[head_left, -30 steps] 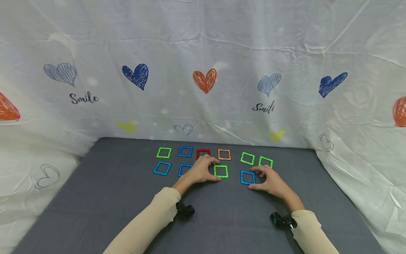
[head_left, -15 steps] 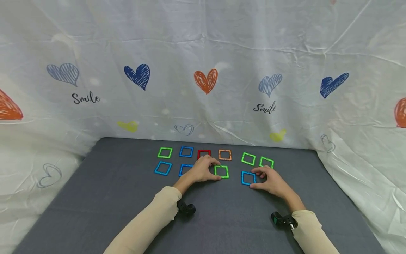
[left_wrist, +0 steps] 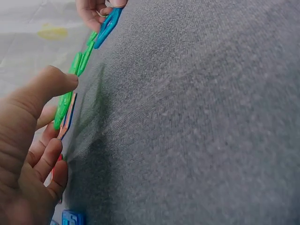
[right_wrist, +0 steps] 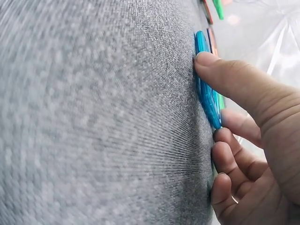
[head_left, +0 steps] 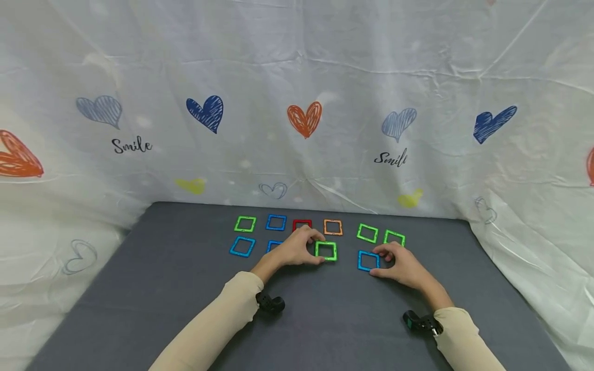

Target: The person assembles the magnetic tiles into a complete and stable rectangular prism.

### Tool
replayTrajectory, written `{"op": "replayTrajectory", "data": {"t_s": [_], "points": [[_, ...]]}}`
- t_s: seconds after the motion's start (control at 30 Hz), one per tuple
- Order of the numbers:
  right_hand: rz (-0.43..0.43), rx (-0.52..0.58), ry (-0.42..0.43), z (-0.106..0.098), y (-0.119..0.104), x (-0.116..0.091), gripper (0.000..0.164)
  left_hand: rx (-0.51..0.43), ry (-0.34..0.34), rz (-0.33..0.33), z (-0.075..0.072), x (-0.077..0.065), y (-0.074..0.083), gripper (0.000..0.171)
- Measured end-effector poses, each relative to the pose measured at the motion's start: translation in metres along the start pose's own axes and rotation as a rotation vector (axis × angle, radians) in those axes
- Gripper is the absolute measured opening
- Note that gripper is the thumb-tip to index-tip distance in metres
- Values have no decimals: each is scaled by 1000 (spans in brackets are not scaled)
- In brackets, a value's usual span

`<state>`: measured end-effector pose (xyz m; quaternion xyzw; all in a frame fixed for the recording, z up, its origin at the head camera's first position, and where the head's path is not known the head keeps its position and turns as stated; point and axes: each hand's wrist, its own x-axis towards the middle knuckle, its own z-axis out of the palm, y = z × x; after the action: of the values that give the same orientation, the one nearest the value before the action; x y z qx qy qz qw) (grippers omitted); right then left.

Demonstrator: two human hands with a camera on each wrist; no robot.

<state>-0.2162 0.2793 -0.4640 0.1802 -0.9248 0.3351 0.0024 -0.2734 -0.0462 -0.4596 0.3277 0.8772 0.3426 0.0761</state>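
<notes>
Ahead in the head view, my left hand (head_left: 297, 249) pinches a green square frame tile (head_left: 329, 259) by its left side, thumb at the near edge and fingers at the far one. In the left wrist view that green tile (left_wrist: 65, 108) appears tilted over the dark cloth, with a shadow below. My right hand (head_left: 402, 265) grips a blue square frame tile (head_left: 359, 261) from its right side. The right wrist view has the thumb on the near edge of this blue tile (right_wrist: 206, 96), close over the cloth, and the other fingers curled at its far side.
More square frame tiles lie behind in rows: a red tile (head_left: 302, 221) partly hidden by the left hand, an orange tile (head_left: 333, 235), blue tiles and green tiles. A green tile (head_left: 395, 232) sits just beyond the right hand. A white printed curtain (head_left: 343, 154) hangs behind the grey tablecloth (head_left: 343, 324).
The head view has shifted slightly. The green tile in my left hand has come up a little from the cloth. Both hands keep their hold on the same tiles.
</notes>
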Motion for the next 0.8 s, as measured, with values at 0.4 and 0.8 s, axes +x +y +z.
{"op": "replayTrajectory", "data": {"t_s": [0.4,0.8], "points": [[-2,12,1,-5,-1,-5,53,-46,30,25,-7,-18,0,49],[-56,81,55,-4,-4,-6,48,-25,50,61,-12,-21,1,49]]}}
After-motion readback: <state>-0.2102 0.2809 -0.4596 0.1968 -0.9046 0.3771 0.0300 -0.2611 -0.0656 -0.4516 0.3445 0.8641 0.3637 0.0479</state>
